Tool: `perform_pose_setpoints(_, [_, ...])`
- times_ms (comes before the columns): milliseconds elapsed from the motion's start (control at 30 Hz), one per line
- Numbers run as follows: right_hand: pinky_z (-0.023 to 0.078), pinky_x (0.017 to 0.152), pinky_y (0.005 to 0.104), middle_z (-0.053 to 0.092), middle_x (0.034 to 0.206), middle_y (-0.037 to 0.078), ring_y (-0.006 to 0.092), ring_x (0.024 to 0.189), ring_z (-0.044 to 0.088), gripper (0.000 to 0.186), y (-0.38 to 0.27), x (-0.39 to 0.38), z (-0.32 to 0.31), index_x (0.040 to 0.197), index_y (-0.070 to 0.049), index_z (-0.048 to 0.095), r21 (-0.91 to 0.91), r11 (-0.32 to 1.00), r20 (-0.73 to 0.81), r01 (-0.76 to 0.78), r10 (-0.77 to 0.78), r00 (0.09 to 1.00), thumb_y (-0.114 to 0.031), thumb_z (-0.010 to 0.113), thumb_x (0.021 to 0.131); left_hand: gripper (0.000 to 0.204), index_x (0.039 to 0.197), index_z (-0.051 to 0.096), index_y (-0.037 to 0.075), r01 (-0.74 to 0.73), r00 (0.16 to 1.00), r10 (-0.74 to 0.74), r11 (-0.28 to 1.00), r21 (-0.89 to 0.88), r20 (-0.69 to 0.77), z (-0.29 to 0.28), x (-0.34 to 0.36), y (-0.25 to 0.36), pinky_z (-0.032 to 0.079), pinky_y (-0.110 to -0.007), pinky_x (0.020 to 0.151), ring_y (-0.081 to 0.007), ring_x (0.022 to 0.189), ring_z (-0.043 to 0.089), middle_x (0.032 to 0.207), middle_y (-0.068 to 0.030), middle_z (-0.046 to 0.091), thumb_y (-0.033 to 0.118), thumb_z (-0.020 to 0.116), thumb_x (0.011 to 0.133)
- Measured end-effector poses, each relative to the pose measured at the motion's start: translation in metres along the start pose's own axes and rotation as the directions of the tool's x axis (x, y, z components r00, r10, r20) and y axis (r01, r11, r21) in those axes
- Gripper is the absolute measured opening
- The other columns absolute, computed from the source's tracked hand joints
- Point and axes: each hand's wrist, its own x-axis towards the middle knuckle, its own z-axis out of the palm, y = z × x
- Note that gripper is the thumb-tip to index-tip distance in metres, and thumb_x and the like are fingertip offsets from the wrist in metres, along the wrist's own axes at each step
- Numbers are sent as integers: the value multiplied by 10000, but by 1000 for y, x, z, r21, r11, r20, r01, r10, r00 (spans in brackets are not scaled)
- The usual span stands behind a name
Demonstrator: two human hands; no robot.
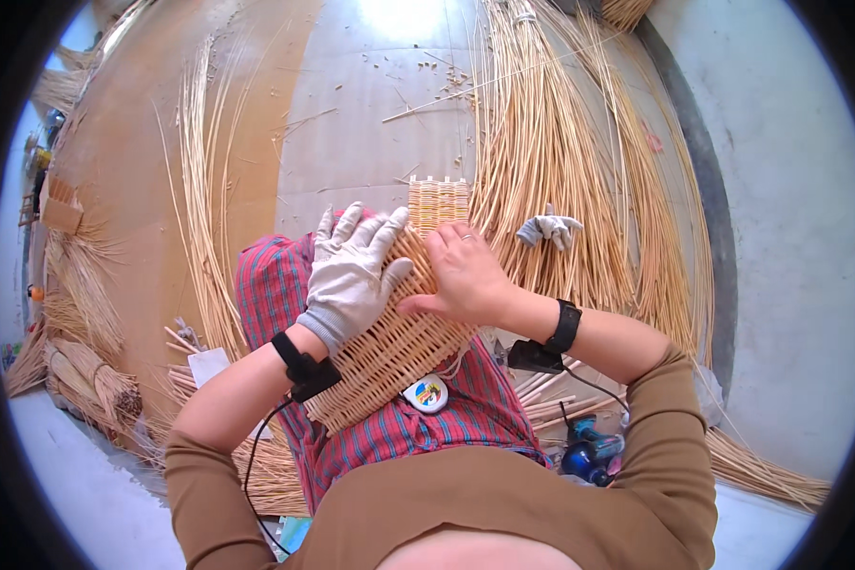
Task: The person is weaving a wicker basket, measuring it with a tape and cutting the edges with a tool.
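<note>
A woven wicker panel [380, 356] lies tilted across my lap, over a red and blue plaid cloth [275, 280]. My left hand [354, 266], in a pale work glove, rests flat on the panel's upper left part with its fingers stretched out. On the upper right part lies my bare right hand [465, 275], a ring on one finger, its thumb spread toward the left hand. Just beyond its fingertips shows a second woven section [437, 201] with short stake ends; whether it joins the panel is hidden. A round white tape measure [426, 393] sits at the panel's near edge.
Long bundles of wicker rods [541, 133] spread over the floor at the right, with a loose glove [549, 229] on top. Thinner rods [198, 190] lie to the left. Tied bundles [95, 380] line the left wall. A dark blue bottle [584, 464] stands near my right elbow.
</note>
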Motion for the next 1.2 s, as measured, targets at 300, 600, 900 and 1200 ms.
perform_pose_setpoints(300, [424, 1083, 485, 577, 1166, 248, 409, 1196, 541, 839, -10, 10, -4, 1157, 118, 544, 67, 996, 127, -51, 42, 991, -567, 841, 776, 524, 1477, 574, 143, -17, 997, 33, 971, -239, 63, -1, 5, -9, 196, -585, 1272, -387, 1411, 508, 1345, -81, 688, 256, 661, 973])
perform_pose_setpoints(600, [472, 1021, 483, 560, 1134, 260, 419, 1169, 546, 723, -16, 11, 4, 1097, 96, 526, 189, 979, 118, -80, 58, 991, -469, 856, 788, 567, 1489, 567, 109, -66, 997, 75, 974, -217, 35, -3, 4, -12, 248, -557, 1257, -339, 1391, 544, 1368, -85, 674, 201, 690, 943])
perform_pose_setpoints(900, [406, 1153, 496, 535, 1466, 266, 411, 1335, 538, 981, 16, -19, 13, 1503, 10, 465, 526, 849, -24, -44, 67, 997, -597, 826, 823, 677, 1540, 531, 146, -70, 992, 53, 986, -152, -111, -2, -2, -7, 234, -560, 1272, -380, 1507, 398, 1585, -91, 512, 331, 743, 924])
perform_pose_setpoints(1200, [377, 1116, 490, 611, 1202, 225, 387, 1217, 554, 877, -12, -105, 35, 1164, 78, 581, 61, 984, -118, -170, 176, 977, -677, 791, 769, 707, 1516, 566, 378, -390, 890, 376, 921, 4, 257, 0, -1, 28, 6, -725, 1252, -438, 1589, 200, 1631, -56, 458, 604, 711, 863])
